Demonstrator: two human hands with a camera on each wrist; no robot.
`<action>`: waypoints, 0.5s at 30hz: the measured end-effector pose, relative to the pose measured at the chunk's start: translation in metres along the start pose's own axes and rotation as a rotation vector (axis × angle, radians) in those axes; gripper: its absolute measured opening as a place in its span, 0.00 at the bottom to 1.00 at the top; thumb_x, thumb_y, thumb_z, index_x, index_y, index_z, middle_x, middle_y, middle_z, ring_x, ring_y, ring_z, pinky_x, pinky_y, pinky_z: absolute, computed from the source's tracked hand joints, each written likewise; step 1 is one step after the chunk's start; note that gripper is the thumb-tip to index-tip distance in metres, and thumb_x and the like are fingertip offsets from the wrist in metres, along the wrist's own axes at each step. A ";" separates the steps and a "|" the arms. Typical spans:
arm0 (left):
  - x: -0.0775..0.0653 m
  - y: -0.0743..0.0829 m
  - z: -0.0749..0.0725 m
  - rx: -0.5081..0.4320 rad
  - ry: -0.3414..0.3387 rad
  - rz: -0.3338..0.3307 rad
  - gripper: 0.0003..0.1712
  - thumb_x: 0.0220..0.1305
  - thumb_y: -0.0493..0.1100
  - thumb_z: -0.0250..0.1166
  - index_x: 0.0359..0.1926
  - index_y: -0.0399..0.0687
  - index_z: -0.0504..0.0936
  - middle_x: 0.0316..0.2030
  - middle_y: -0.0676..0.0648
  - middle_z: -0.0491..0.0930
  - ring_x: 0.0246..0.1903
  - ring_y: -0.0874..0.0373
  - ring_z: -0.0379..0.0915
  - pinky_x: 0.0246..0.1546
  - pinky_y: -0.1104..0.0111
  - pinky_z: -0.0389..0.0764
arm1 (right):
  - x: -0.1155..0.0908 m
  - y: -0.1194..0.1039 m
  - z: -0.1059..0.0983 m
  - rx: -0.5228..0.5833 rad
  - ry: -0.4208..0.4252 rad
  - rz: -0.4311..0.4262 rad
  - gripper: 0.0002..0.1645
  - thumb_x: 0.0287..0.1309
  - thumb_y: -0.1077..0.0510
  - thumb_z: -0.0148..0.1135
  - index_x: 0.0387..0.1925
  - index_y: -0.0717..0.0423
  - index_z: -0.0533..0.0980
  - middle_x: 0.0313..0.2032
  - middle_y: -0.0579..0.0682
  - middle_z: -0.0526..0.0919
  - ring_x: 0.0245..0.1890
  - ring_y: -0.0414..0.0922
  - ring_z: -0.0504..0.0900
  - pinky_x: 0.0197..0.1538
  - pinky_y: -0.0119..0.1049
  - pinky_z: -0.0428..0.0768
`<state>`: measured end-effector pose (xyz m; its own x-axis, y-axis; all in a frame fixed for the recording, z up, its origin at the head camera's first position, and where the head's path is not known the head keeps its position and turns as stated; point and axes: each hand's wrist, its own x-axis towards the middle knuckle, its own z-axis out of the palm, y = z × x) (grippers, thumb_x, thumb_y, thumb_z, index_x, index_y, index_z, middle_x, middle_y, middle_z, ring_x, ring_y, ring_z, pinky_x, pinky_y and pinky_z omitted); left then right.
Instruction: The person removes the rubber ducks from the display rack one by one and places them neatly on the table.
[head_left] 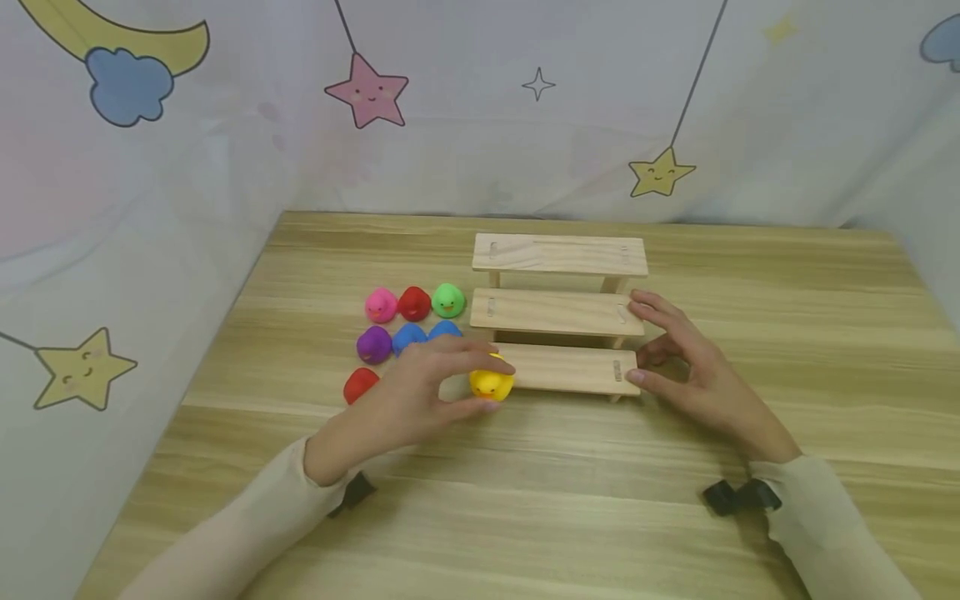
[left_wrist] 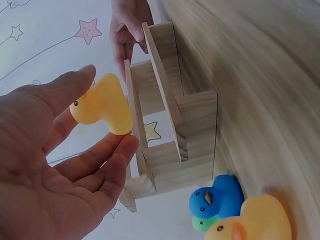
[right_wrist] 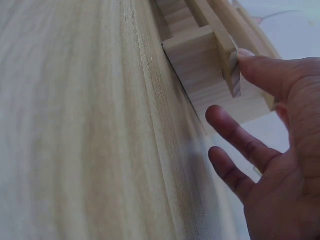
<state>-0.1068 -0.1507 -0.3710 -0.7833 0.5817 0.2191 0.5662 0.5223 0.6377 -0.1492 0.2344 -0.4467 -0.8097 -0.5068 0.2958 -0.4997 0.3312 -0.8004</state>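
Observation:
Thumb and fingers of my left hand [head_left: 408, 387] pinch a yellow rubber duck [head_left: 491, 387] at the left end of the lowest step. In the left wrist view that duck [left_wrist: 111, 102] is held beside the boards, its head turned toward the palm. A three-tier wooden step shelf [head_left: 562, 368] stands on the table. My right hand [head_left: 701, 375] is at the shelf's right end, thumb on the bottom board's edge and index finger by the middle board. Its other fingers are spread in the right wrist view, with nothing gripped.
Left of the shelf, rubber ducks sit in rows: pink [head_left: 381, 306], red [head_left: 414, 304], green [head_left: 447, 301], purple [head_left: 374, 344] and blue [head_left: 408, 339] among them. Another yellow duck [left_wrist: 265, 217] shows in the left wrist view. A patterned curtain [head_left: 480, 150] hangs behind the table.

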 end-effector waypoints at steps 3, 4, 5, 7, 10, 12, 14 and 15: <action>-0.003 -0.003 -0.003 -0.004 -0.011 -0.025 0.22 0.58 0.43 0.83 0.54 0.56 0.91 0.52 0.54 0.91 0.60 0.53 0.84 0.59 0.60 0.88 | 0.000 0.000 0.000 0.008 -0.003 0.002 0.58 0.55 0.78 0.74 0.83 0.54 0.61 0.85 0.52 0.58 0.46 0.35 0.87 0.54 0.22 0.83; -0.004 -0.004 -0.004 -0.010 -0.015 -0.033 0.22 0.58 0.43 0.83 0.54 0.56 0.91 0.52 0.55 0.91 0.60 0.54 0.84 0.59 0.60 0.88 | 0.000 0.000 0.000 0.010 -0.003 0.005 0.58 0.55 0.78 0.74 0.83 0.54 0.61 0.85 0.51 0.57 0.46 0.35 0.87 0.54 0.22 0.83; -0.005 -0.006 -0.005 -0.013 -0.017 -0.039 0.22 0.58 0.44 0.84 0.54 0.57 0.91 0.52 0.55 0.91 0.60 0.54 0.84 0.59 0.60 0.88 | 0.000 0.000 0.000 0.010 -0.003 0.005 0.58 0.55 0.78 0.74 0.83 0.54 0.61 0.85 0.51 0.57 0.47 0.35 0.87 0.54 0.22 0.83; -0.007 -0.009 -0.006 -0.016 -0.014 -0.046 0.23 0.57 0.43 0.84 0.54 0.56 0.91 0.52 0.55 0.91 0.61 0.54 0.85 0.60 0.60 0.88 | 0.000 0.001 0.001 0.009 -0.004 0.003 0.58 0.55 0.78 0.74 0.83 0.54 0.61 0.85 0.51 0.57 0.47 0.35 0.87 0.54 0.22 0.83; -0.010 -0.014 -0.008 -0.015 -0.004 -0.045 0.23 0.56 0.43 0.84 0.54 0.55 0.91 0.52 0.55 0.91 0.59 0.55 0.85 0.59 0.61 0.88 | 0.000 0.001 0.001 0.011 -0.005 0.004 0.58 0.55 0.78 0.74 0.83 0.54 0.61 0.85 0.51 0.57 0.47 0.35 0.87 0.54 0.22 0.83; -0.012 -0.017 -0.009 -0.014 0.008 -0.041 0.24 0.55 0.42 0.85 0.54 0.54 0.91 0.51 0.54 0.91 0.57 0.56 0.86 0.59 0.61 0.87 | 0.000 0.001 0.001 0.009 -0.006 0.004 0.58 0.55 0.78 0.75 0.83 0.54 0.61 0.85 0.51 0.57 0.47 0.35 0.87 0.54 0.22 0.83; -0.014 -0.021 -0.010 -0.006 0.014 -0.039 0.24 0.56 0.43 0.84 0.54 0.53 0.90 0.51 0.54 0.91 0.56 0.56 0.86 0.59 0.61 0.86 | 0.000 0.001 0.001 0.012 -0.004 0.007 0.58 0.55 0.78 0.75 0.83 0.54 0.61 0.85 0.51 0.57 0.47 0.35 0.87 0.54 0.22 0.83; -0.016 -0.023 -0.011 -0.003 0.016 -0.043 0.24 0.56 0.42 0.84 0.54 0.53 0.90 0.51 0.54 0.91 0.56 0.56 0.86 0.58 0.61 0.86 | 0.000 0.001 0.002 0.011 -0.005 0.008 0.58 0.55 0.77 0.75 0.83 0.54 0.61 0.85 0.51 0.57 0.47 0.35 0.87 0.54 0.22 0.83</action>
<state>-0.1102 -0.1785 -0.3812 -0.8107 0.5490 0.2033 0.5313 0.5442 0.6492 -0.1493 0.2336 -0.4484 -0.8121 -0.5082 0.2867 -0.4898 0.3267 -0.8083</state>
